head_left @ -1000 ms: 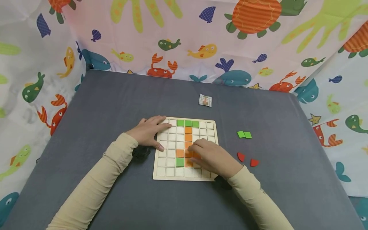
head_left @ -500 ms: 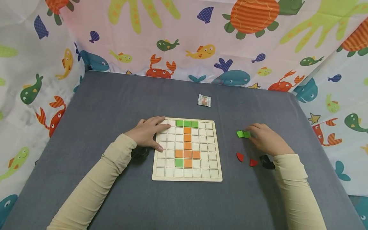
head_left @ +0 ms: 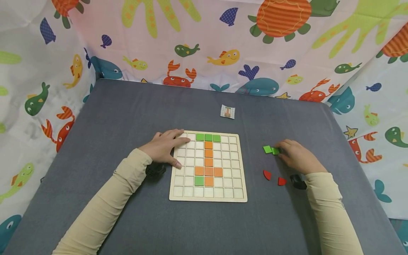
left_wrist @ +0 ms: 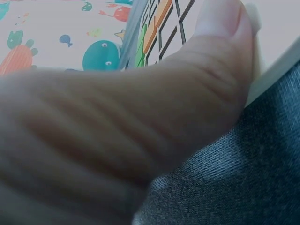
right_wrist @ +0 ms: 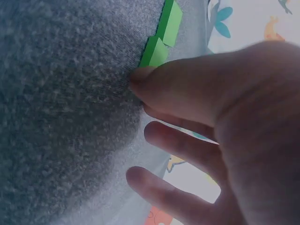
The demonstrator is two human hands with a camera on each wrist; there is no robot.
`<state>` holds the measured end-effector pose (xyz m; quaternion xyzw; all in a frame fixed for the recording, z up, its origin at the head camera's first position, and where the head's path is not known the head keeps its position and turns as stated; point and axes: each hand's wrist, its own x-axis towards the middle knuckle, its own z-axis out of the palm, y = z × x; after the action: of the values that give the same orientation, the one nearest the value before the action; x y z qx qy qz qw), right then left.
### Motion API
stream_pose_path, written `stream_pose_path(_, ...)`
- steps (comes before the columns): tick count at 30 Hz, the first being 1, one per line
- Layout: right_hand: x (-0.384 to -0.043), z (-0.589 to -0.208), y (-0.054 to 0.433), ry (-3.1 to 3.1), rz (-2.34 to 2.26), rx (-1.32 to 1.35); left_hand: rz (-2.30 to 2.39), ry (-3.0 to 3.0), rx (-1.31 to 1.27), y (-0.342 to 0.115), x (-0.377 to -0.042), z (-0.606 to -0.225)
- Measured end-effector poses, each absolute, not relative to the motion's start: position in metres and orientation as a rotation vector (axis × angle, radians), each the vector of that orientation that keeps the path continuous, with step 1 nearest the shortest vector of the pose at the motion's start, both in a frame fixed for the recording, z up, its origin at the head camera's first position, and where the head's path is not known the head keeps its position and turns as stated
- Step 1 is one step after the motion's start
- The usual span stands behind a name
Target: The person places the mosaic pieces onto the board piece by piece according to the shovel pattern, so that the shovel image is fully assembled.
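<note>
In the head view, a pale wooden grid board carries orange tiles in a cross-like column. Green tiles fill part of its top row, and a single green tile lies lower left. My left hand rests with spread fingers on the board's upper left corner, thumb on the left edge. Right of the board, my right hand pinches a green square tile at its end between thumb and index finger. Another green tile lies against it; the index fingertip is mostly hidden behind the thumb.
Two red quarter-round pieces lie on the grey cloth just below the green tiles. A small printed pattern card lies beyond the board. Patterned sea-animal fabric rises behind the table and along both sides.
My right hand has left the board's orange tiles and moved right to the loose green tiles. The nearer tile has shifted slightly toward me. The left hand has stayed in place.
</note>
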<state>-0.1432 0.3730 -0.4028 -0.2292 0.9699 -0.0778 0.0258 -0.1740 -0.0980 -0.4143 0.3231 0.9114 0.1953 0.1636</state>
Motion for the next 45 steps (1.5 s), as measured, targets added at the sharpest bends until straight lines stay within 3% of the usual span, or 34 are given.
stream_pose_path(12,-0.144,-0.406,0.372,2.951,-0.259,-0.666,0.547,2.603,0.903,-0.098,-0.174,-0.416)
stream_pose_path(21,-0.131,-0.382,0.376,2.913,-0.256,-0.581,0.538,2.598,0.903,-0.099,-0.175,-0.417)
stream_pose_path(34,-0.131,-0.399,0.367,2.878,-0.31,-0.668,0.532,2.601,0.903,-0.099,-0.175,-0.416)
stream_pose_path(45,-0.116,-0.37,0.322,2.911,-0.328,-0.671,0.517,2.61,0.908,-0.098,-0.175,-0.415)
